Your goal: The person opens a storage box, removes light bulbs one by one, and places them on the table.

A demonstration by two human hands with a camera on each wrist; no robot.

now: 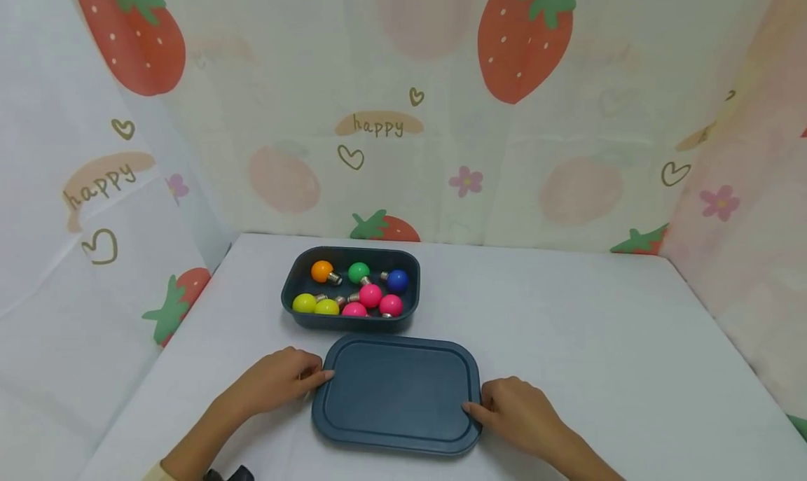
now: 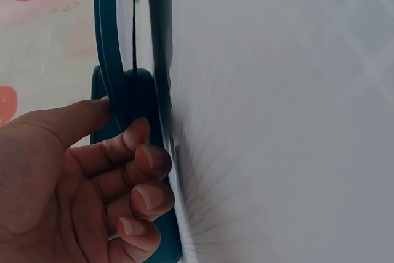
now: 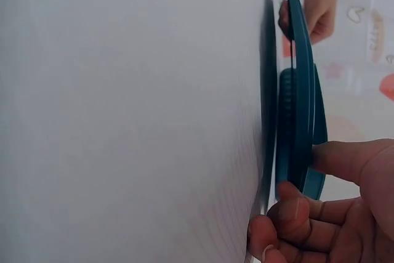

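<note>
A dark blue rectangular lid [image 1: 397,393] with rounded corners lies between both hands, just in front of a matching box. My left hand [image 1: 284,379] pinches its left edge, thumb on top and fingers curled beneath. On the opposite side my right hand [image 1: 520,414] pinches the right edge the same way. Both wrist views show the lid [image 2: 108,35] raised slightly off the white table, with a gap under it. Behind it the open dark blue box [image 1: 353,322] holds several small round-headed light bulbs: an orange bulb [image 1: 321,271], a green bulb [image 1: 359,272], a blue bulb [image 1: 398,281], yellow and pink ones.
White cloth covers the table [image 1: 599,355], which runs out to the right of the lid. A printed curtain [image 1: 441,138] with strawberries closes off the back and sides. A small black object [image 1: 236,475] shows at the bottom edge near my left forearm.
</note>
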